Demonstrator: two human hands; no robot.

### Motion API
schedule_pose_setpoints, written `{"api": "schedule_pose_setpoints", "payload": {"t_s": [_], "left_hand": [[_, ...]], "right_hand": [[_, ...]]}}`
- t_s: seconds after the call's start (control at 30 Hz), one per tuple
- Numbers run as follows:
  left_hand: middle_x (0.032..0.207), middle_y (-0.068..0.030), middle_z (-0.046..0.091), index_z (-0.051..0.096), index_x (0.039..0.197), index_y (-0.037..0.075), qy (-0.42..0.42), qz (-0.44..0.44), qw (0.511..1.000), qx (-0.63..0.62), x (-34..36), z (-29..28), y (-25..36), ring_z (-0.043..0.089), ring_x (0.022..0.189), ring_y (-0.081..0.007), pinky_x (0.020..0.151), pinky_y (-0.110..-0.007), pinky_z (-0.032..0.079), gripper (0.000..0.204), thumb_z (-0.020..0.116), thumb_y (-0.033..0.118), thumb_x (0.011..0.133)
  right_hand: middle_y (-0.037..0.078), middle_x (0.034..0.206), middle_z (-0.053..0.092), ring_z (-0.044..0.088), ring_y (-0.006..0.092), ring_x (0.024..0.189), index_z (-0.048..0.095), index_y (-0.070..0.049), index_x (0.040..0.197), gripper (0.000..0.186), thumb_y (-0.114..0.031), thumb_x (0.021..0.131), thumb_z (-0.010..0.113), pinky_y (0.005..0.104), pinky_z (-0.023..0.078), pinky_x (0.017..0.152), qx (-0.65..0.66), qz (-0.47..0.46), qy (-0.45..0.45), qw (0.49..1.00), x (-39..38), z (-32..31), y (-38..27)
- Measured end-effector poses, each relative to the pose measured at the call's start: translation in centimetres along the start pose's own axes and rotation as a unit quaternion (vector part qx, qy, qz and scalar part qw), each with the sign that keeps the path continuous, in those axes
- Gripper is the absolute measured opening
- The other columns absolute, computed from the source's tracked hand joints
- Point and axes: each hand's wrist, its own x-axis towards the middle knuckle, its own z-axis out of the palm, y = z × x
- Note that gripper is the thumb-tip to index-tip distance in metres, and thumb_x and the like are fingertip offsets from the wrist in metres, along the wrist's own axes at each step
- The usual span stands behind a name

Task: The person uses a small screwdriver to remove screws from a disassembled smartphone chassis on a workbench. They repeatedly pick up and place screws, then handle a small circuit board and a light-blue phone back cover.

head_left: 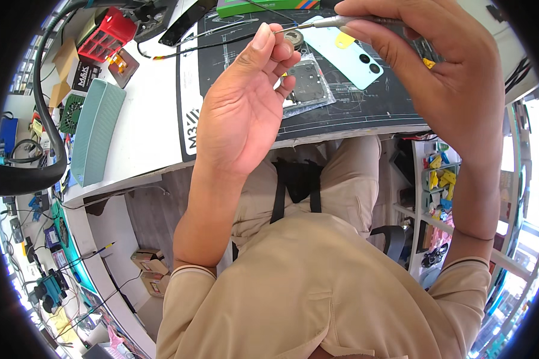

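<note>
Screwdriver [330, 22], clamped in the right hand [461, 66], could slip and jab the left hand [239, 113], pinched at its tip — contents unclear.

The right hand [455, 78] has in its grip a slim silver tool [329, 21], whose tip is at the thumb and forefinger of the left hand [239, 113], while a pale blue phone back [342, 58] lies on a dark mat [371, 112].

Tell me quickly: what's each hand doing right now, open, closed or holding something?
Left hand: closed in a pinch near the tip of the slim metal tool; can't tell if it grips anything tiny.
Right hand: closed, holding that tool.
</note>
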Motion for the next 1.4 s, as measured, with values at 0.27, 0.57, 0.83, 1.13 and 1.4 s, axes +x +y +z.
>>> {"api": "schedule_pose_setpoints", "payload": {"t_s": [0.27, 0.57, 0.83, 1.13, 1.4], "left_hand": [[0.117, 0.0025, 0.063, 0.067, 0.125, 0.012, 0.015, 0.104, 0.988, 0.114, -0.1, 1.2, -1.7, 0.055, 0.121, -0.0136, 0.105, -0.034, 0.036, 0.026, 0.06, 0.033, 0.111], [0.116, 0.0019, 0.06, 0.066, 0.13, 0.01, 0.01, 0.163, 0.975, 0.153, 0.0, 1.0, -1.4, 0.054, 0.123, -0.0125, 0.107, -0.034, 0.035, 0.03, 0.059, 0.034, 0.113], [0.117, 0.0007, 0.059, 0.064, 0.132, 0.009, -0.005, 0.168, 0.975, 0.148, -0.3, 1.3, -1.4, 0.054, 0.124, -0.0144, 0.11, -0.036, 0.033, 0.031, 0.057, 0.032, 0.114], [0.118, 0.0007, 0.068, 0.071, 0.123, 0.006, 0.003, 0.218, 0.96, 0.176, 0.0, 1.8, -1.7, 0.057, 0.11, -0.0078, 0.102, -0.026, 0.038, 0.027, 0.07, 0.028, 0.107], [0.101, 0.0031, 0.072, 0.078, 0.103, 0.01, 0.052, 0.308, 0.861, 0.402, 1.2, 0.5, -2.3, 0.055, 0.102, -0.0134, 0.095, -0.029, 0.041, 0.015, 0.08, 0.024, 0.1]], "right_hand": [[0.012, 0.08, 0.07, 0.063, 0.0234, 0.063, 0.078, 0.0, 0.099, 0.014, -0.005, 0.087, 0.082, 0.0335, 0.049, 0.057, -0.069, 0.066, -0.033, 0.995, 0.0, -0.3, -2.2], [0.012, 0.079, 0.07, 0.063, 0.0242, 0.061, 0.078, 0.0, 0.096, 0.011, -0.006, 0.087, 0.08, 0.0339, 0.049, 0.057, -0.005, 0.05, -0.013, 0.999, -1.7, -1.8, -0.9], [0.011, 0.078, 0.07, 0.063, 0.025, 0.061, 0.078, -0.001, 0.093, 0.009, -0.007, 0.087, 0.079, 0.0347, 0.05, 0.059, 0.003, 0.06, -0.041, 0.997, -1.9, -2.4, -1.1], [0.01, 0.077, 0.071, 0.064, 0.0258, 0.062, 0.078, -0.002, 0.09, 0.007, -0.008, 0.087, 0.078, 0.0356, 0.051, 0.062, -0.003, 0.067, -0.09, 0.994, -1.6, -3.4, -1.2], [0.008, 0.077, 0.071, 0.064, 0.0265, 0.063, 0.078, -0.003, 0.088, 0.006, -0.009, 0.088, 0.077, 0.0365, 0.052, 0.065, -0.023, 0.052, -0.192, 0.98, 0.3, -4.4, -0.5]]}}
